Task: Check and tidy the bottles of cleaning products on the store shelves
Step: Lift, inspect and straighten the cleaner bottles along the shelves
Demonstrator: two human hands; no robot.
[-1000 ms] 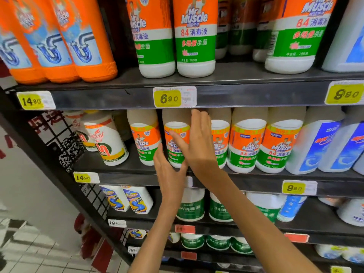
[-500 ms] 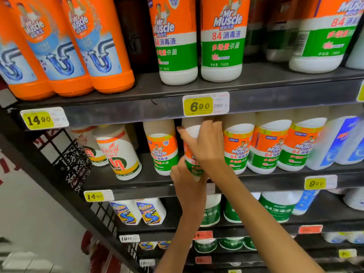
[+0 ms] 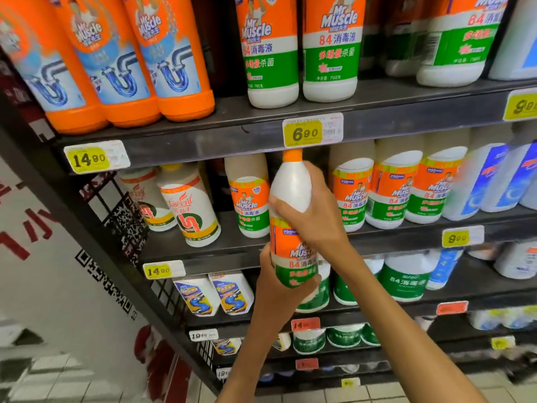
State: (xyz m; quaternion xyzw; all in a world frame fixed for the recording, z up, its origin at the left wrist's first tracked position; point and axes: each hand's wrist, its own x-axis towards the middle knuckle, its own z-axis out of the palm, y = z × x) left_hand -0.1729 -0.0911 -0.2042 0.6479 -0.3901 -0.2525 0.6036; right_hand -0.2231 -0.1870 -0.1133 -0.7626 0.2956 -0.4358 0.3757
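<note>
Holding a Mr Muscle 84 disinfectant bottle (image 3: 293,228) upright in front of the shelves, both hands share the grip; the right hand (image 3: 312,219) wraps the white upper body, fingers curled round it and the thumb across the front, while the left hand (image 3: 276,283) cups and clasps the green base from below; the orange cap (image 3: 292,155) stands above the upper grip, just under the 6.90 price tag (image 3: 312,130) on the shelf edge (image 3: 203,146); the bottle is off the shelf, clear of the row behind it.

Behind and left of the grip, a single matching bottle (image 3: 250,199) stands on the middle shelf (image 3: 174,245); right of the grip three more matching bottles (image 3: 398,187) stand side by side, then blue-labelled white bottles (image 3: 491,181); further left of the grip stand two Farcent bottles (image 3: 189,207); above the grip, on the upper shelf, stand orange drain-cleaner bottles (image 3: 130,59) and taller 84 disinfectant bottles (image 3: 302,50); below the grip sit green-labelled white jugs (image 3: 404,277) and small drain-cleaner packs (image 3: 215,292).
</note>
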